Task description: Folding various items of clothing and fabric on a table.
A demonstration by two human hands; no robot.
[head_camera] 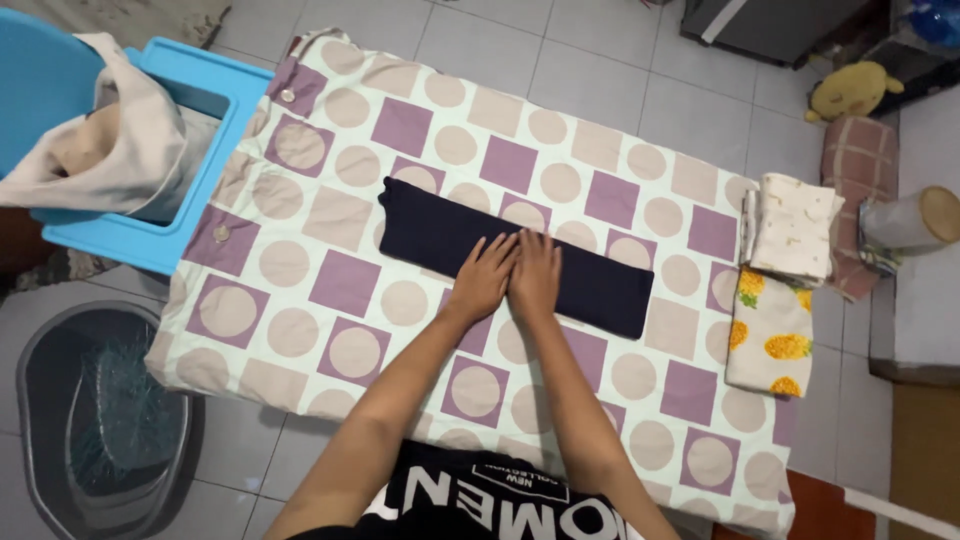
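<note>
Head view looks straight down on a person kneeling at the near edge of a checked purple-and-beige cotton sheet (340, 285) spread over a tiled floor. Both forearms reach forward from the near edge to the middle of the sheet. The left hand (482, 278) and the right hand (534, 275) lie side by side, touching, with fingers straight and flat, gripping nothing; they press down on a long dark navy folded garment (440, 225) (its kind cannot be told). That garment lies as a narrow band slanting from the far-left part of the sheet toward its right edge, and the flat palms seem set there to smooth it and hold the fold.

At the sheet's right edge rests a folded white cloth printed with yellow fruit (768, 340), and just beyond it a folded cream cloth with small specks (795, 228), stacked neatly, apparently set aside out of the working space.

Off the near-left corner stands a dark grey plastic basin (40, 400) holding a bluish bristly thing. By the far-left corner sits a light blue plastic basket (215, 150) with beige cloth (120, 140) draped over its rim. Farther right, a yellow plush toy (850, 92) lies on the floor.
</note>
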